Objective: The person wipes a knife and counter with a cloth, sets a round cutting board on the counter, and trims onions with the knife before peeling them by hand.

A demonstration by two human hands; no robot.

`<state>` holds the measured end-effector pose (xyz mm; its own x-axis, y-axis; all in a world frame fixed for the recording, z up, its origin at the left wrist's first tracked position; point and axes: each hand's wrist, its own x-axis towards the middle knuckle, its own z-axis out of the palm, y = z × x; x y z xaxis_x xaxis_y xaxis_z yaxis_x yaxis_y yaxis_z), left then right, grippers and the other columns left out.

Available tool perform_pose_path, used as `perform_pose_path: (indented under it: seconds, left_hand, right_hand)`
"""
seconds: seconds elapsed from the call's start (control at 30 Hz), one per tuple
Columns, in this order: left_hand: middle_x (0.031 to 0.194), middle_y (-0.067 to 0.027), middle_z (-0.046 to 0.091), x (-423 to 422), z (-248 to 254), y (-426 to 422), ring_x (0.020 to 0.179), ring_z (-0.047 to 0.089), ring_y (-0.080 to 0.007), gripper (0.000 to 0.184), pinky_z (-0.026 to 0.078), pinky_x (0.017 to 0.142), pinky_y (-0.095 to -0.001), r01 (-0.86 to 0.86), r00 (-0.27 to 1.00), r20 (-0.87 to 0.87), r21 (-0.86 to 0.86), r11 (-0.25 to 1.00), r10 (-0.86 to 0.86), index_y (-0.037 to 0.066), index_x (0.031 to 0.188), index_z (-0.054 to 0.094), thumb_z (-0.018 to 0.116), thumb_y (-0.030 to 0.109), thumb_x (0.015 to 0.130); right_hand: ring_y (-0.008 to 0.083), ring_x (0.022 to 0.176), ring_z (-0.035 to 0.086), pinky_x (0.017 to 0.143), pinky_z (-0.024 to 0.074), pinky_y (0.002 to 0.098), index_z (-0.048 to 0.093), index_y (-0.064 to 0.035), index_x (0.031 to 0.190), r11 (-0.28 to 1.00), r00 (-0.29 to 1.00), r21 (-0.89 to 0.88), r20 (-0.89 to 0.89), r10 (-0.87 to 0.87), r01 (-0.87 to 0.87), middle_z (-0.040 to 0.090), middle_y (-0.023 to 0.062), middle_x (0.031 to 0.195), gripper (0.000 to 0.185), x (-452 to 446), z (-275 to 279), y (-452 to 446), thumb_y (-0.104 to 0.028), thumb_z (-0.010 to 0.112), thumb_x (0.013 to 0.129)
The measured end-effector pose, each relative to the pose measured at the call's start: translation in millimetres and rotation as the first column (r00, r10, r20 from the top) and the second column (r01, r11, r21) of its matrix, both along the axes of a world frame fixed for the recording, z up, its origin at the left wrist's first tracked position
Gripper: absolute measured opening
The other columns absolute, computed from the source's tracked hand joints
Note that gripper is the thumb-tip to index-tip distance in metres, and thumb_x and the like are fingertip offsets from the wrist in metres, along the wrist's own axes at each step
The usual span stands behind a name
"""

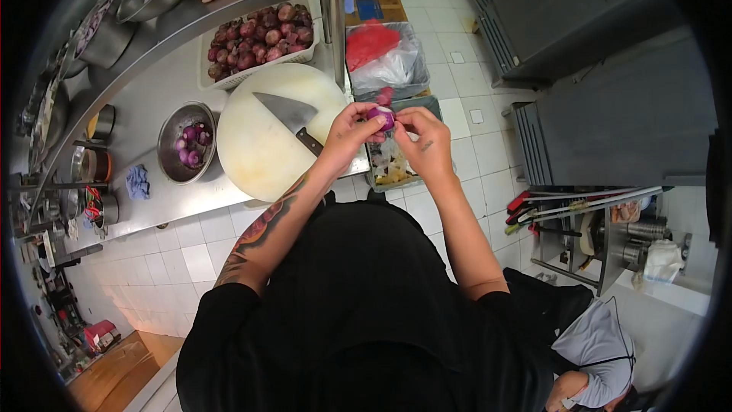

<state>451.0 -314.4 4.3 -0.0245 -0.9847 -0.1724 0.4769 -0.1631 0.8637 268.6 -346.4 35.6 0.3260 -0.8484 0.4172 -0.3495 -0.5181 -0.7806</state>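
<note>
A small red onion point(379, 117), purple with a pale patch on top, is held in front of me, over the edge of a waste bin. My left hand point(352, 131) is closed around its left side. My right hand point(428, 145) pinches at its right side with thumb and fingertips; whether loose skin is between them is too small to tell. A reddish piece of onion skin point(384, 96) shows just beyond the onion. To the left, a large knife point(286, 113) lies on a round white cutting board point(252, 156), its handle toward me.
A metal bowl point(171, 162) holds several peeled onions; a white basket point(309, 56) is full of unpeeled ones. The bin point(415, 181) below my hands contains scraps, with a bag-lined bin point(412, 69) behind it. A blue cloth point(137, 182) lies on the counter. Another person point(598, 343) is at lower right.
</note>
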Motion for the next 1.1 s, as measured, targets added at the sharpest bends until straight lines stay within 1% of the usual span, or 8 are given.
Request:
perform_pose_path:
  seconds: [0.2,0.43,0.57,0.7,0.83,0.97,1.03,1.1]
  left_hand:
    - [0.115,-0.0132,0.068,-4,2,1,0.092,0.069,-0.0165,0.043,0.061,0.079,-0.0317,-0.041,0.999,0.033,-0.040,0.998,0.042,-0.003,0.130,0.055,0.073,0.016,0.096]
    - [0.112,-0.0107,0.068,10,-11,-8,0.087,0.064,-0.0188,0.050,0.055,0.076,-0.0323,0.167,0.842,-0.530,0.083,0.982,-0.099,0.001,0.138,0.056,0.051,0.035,0.101]
    - [0.112,-0.0113,0.068,13,-13,-6,0.084,0.063,-0.0164,0.055,0.053,0.071,-0.0296,0.260,0.759,-0.627,0.045,0.964,-0.175,0.003,0.144,0.053,0.050,0.039,0.102]
    - [0.101,-0.0106,0.067,42,-21,13,0.074,0.057,-0.0165,0.066,0.050,0.067,-0.0284,0.204,0.700,-0.709,0.080,0.976,-0.088,0.000,0.151,0.044,0.052,0.045,0.102]
    - [0.094,-0.0051,0.067,154,-31,56,0.073,0.059,-0.0131,0.057,0.049,0.066,-0.0282,-0.385,0.847,-0.336,0.145,0.912,0.411,0.004,0.138,0.056,0.048,0.050,0.105]
    - [0.112,-0.0043,0.067,297,-75,112,0.095,0.063,-0.0134,0.028,0.054,0.084,-0.0333,-0.960,0.158,0.460,-0.135,0.245,0.874,0.005,0.120,0.066,0.057,0.026,0.104]
    - [0.120,-0.0081,0.066,353,-111,148,0.101,0.064,-0.0139,0.032,0.053,0.091,-0.0314,-0.819,-0.180,0.725,-0.484,0.307,0.665,0.001,0.129,0.063,0.063,0.013,0.100]
    - [0.120,-0.0092,0.067,344,-89,152,0.102,0.064,-0.0131,0.035,0.052,0.092,-0.0299,-0.820,-0.084,0.638,-0.480,0.311,0.765,0.001,0.132,0.062,0.064,0.009,0.098]
  right_hand:
    - [0.0233,0.081,0.073,0.071,0.0578,0.0335,0.065,0.0044,0.096,0.990,0.989,0.008,0.049,-0.139,0.139,0.070,0.0138,0.090,0.013,9,-2,6,0.000,0.071,0.085]
    - [0.0201,0.083,0.075,0.074,0.0611,0.0300,0.059,0.0056,0.104,0.880,0.822,0.458,0.545,-0.166,-0.126,0.068,0.0095,0.091,0.008,-7,1,1,-0.002,0.059,0.101]
    - [0.0141,0.078,0.073,0.074,0.0599,0.0305,0.062,0.0029,0.109,0.892,0.922,0.452,0.341,-0.182,0.009,0.070,0.0060,0.088,0.010,-33,-15,-16,-0.003,0.059,0.102]
    - [0.0449,0.126,0.060,0.103,0.0506,0.0475,0.065,-0.0053,0.131,0.967,0.918,-0.020,-0.311,-0.246,0.252,0.052,0.0309,0.146,0.057,-69,-63,-25,0.006,0.061,0.075]
    - [0.0320,0.093,0.070,0.083,0.0545,0.0367,0.068,-0.0014,0.095,0.980,0.969,0.098,-0.194,-0.150,0.172,0.071,0.0165,0.102,0.013,-74,-81,-7,0.004,0.058,0.087]
    - [0.0289,0.080,0.070,0.074,0.0534,0.0355,0.067,-0.0026,0.090,0.980,0.990,0.199,-0.135,0.044,-0.016,0.070,0.0123,0.084,0.012,-40,-97,22,0.005,0.057,0.090]
    - [0.0304,0.082,0.069,0.074,0.0534,0.0366,0.067,-0.0026,0.091,0.977,0.978,0.113,-0.088,0.190,-0.179,0.069,0.0134,0.088,0.012,-9,-82,39,0.006,0.058,0.089]
    - [0.0314,0.083,0.069,0.075,0.0535,0.0373,0.067,-0.0026,0.091,0.966,0.966,0.093,-0.069,0.248,-0.241,0.069,0.0138,0.090,0.012,17,-65,48,0.006,0.059,0.088]
